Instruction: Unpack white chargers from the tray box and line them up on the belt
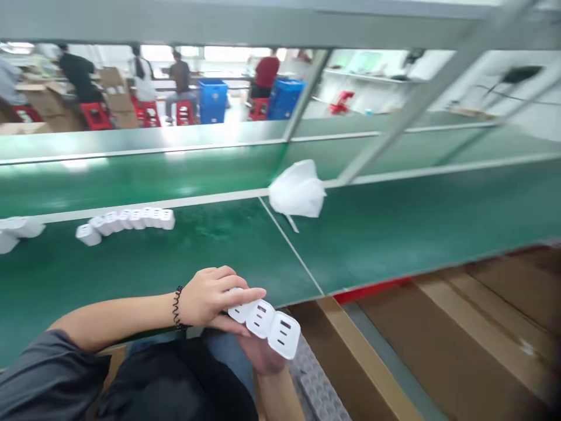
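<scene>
My left hand point(210, 298) reaches in from the left with a black coil band on its wrist. Its fingers are curled over a short row of white charger plugs point(267, 324) with slotted faces. My right hand point(263, 354) comes up from below, palm under the same row, and supports it from beneath. The plugs are held just off the near edge of the green workbench point(394, 228), above my lap. A longer row of white charger plugs point(127, 222) lies on the bench at the left, out of reach of both hands.
A crumpled white plastic bag point(298, 192) lies mid-bench on a white dividing line. More white plugs point(17, 229) sit at the far left edge. Brown cardboard boxes point(460, 327) stand low on the right. Several people sit on red stools near blue crates point(213, 99) in the background.
</scene>
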Available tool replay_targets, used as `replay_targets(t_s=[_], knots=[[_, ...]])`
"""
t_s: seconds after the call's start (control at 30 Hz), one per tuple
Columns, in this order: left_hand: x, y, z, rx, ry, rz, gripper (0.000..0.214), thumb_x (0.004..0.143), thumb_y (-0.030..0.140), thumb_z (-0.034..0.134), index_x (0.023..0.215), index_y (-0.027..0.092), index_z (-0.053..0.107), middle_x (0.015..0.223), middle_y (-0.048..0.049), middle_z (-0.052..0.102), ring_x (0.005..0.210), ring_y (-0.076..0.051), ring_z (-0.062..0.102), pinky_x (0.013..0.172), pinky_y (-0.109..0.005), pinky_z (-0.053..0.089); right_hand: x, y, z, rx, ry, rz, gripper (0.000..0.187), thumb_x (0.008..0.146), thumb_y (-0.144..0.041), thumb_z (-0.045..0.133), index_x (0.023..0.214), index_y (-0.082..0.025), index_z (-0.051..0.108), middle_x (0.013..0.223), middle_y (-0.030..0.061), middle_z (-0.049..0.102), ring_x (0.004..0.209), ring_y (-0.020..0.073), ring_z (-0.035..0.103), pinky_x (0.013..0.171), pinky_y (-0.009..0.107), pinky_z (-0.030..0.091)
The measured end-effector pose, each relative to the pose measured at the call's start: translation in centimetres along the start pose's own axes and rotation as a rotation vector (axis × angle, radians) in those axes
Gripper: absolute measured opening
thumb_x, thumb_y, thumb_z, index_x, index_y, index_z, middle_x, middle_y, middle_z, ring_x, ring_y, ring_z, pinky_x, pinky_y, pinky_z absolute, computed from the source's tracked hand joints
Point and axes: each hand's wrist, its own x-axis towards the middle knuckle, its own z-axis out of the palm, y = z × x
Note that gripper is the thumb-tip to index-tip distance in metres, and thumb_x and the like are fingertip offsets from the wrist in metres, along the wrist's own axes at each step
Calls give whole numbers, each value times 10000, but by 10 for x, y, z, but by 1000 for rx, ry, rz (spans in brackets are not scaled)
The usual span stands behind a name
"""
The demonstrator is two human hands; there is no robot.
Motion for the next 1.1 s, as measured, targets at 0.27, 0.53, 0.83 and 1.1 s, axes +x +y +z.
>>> replay_targets(t_s=[0.27, 0.53, 0.83, 1.1], knots=[[-145, -38, -107, 25, 51, -622, 536, 932, 615, 456, 1298, 240, 569, 1074, -61, 683, 933, -192, 625, 810, -292, 502, 114, -44, 101, 436, -478, 205, 512, 797, -490, 730, 1257, -297, 612, 1330, 78, 601, 1181, 314, 569, 860, 515, 559], [-220, -89, -147, 6, 99, -948, 543, 891, 597, 511, 1286, 231, 589, 1281, -68, 640, 1123, -245, 615, 988, -356, 469, 213, -44, 161, 228, -572, 236, 562, 710, -306, 822, 1232, -257, 619, 1027, 49, 698, 839, 179, 663, 701, 294, 578], [-228, -96, -160, 21, -24, -946, 552, 878, 619, 527, 1307, 277, 588, 1232, -36, 664, 1082, -219, 624, 932, -312, 484, 233, -30, 161, 216, -661, 306, 547, 678, -308, 848, 1183, -204, 665, 937, 66, 698, 771, 171, 652, 603, 261, 572], [-229, -91, -161, 373, -134, -988, 462, 901, 602, 525, 1255, 318, 608, 1064, -13, 699, 998, -216, 635, 782, -293, 485, 236, -28, 157, 203, -526, 248, 605, 761, -348, 770, 1327, -238, 584, 1009, 64, 693, 739, 143, 634, 633, 265, 568]])
